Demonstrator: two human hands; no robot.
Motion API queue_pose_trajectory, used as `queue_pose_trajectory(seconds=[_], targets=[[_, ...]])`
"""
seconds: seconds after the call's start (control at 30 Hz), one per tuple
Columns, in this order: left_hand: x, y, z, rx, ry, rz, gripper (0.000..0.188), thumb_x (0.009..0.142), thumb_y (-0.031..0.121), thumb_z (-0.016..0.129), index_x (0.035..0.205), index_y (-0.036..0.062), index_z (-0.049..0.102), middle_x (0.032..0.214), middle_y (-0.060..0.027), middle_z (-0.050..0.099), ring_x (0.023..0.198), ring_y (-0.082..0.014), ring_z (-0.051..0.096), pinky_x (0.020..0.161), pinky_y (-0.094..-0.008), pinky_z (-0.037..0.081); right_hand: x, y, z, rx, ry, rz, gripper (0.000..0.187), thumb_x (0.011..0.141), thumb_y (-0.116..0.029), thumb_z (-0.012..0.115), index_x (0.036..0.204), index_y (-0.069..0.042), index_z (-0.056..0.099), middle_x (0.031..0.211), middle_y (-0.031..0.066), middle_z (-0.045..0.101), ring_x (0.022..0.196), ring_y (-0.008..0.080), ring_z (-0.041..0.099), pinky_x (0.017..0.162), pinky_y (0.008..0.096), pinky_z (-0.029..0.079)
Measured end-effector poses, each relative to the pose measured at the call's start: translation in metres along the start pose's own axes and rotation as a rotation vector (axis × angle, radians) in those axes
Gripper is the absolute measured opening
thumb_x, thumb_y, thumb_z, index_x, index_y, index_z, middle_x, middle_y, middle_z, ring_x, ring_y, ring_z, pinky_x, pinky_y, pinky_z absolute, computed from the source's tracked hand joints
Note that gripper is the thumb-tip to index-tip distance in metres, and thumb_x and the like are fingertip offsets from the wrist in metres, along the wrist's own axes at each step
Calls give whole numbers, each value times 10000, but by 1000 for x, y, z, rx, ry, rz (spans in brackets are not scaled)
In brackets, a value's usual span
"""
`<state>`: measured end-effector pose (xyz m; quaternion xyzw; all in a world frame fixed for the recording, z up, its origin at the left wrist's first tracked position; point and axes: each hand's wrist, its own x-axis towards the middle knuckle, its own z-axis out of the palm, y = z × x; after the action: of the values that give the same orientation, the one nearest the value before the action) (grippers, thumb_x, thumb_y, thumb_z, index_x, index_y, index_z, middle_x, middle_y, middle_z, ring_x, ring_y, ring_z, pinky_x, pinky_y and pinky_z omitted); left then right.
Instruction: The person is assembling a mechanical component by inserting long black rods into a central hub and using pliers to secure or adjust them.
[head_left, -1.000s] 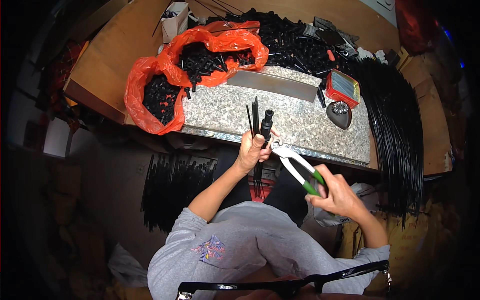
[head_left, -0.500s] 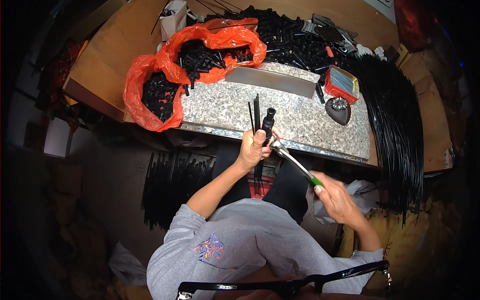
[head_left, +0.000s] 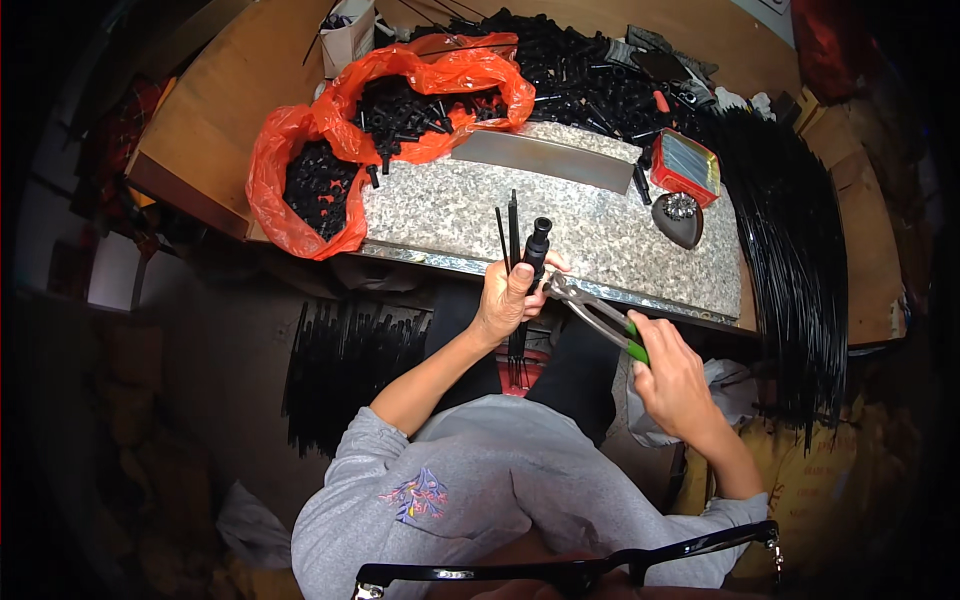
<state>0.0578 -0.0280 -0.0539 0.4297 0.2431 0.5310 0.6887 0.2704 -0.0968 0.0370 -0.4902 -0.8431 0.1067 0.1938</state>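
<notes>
My left hand (head_left: 507, 299) is wrapped round a black ribbed tubular part (head_left: 537, 240), held upright just past the near edge of the stone slab. Several thin black rods (head_left: 514, 225) stand in the same grip, their lower ends running down between my knees. In my right hand (head_left: 672, 378) is a pair of pliers with green grips (head_left: 598, 318). Its handles are spread, and the metal head reaches the fingers of my left hand beside the black part. What the jaws touch there is too small to tell.
Orange plastic bags (head_left: 262, 215) of small black parts stand at the slab's left, with a heap of black tubes (head_left: 565, 75) behind. A metal bar (head_left: 540, 160) lies across the granite slab (head_left: 430, 215). A red tin (head_left: 686, 168), a dark dish (head_left: 678, 228) and long black rods (head_left: 800, 290) are on the right.
The pliers' handles have spread apart in my right hand, which has shifted slightly upward. My left hand keeps its hold on the black part and rods.
</notes>
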Motion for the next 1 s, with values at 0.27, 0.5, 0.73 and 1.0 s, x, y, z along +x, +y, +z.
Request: queue_pose_trajectory(seconds=[0.27,0.5,0.73,1.0], targets=[[1,0,2,37,-32,-5,659,804,615,472,996,-6,579,543,69,366,432,7,306,384,-156,213,1,1,-10,679,-510,409,320,778,-83,577,1041,64,470,643,112,554,543,211,575,496,300,440],[-2,1,-1,29,-16,1,660,802,613,478,1005,-8,571,530,63,364,427,1,305,387,-162,203,2,0,-15,66,-86,50,406,740,-111,565,1081,96,488,871,187,550,762,293,558,674,357,450],[1,-3,5,20,-65,-4,641,808,609,473,983,1,576,527,64,367,430,2,304,394,-166,200,-6,27,12,1167,-633,479,246,819,-167,548,989,1,485,601,80,542,453,182,550,468,315,465],[-1,-3,13,46,-2,26,589,837,571,469,948,3,578,521,52,375,434,-5,309,394,-167,207,2,20,32,-201,162,-36,456,650,-25,638,1061,35,449,864,181,509,717,329,546,614,396,434]])
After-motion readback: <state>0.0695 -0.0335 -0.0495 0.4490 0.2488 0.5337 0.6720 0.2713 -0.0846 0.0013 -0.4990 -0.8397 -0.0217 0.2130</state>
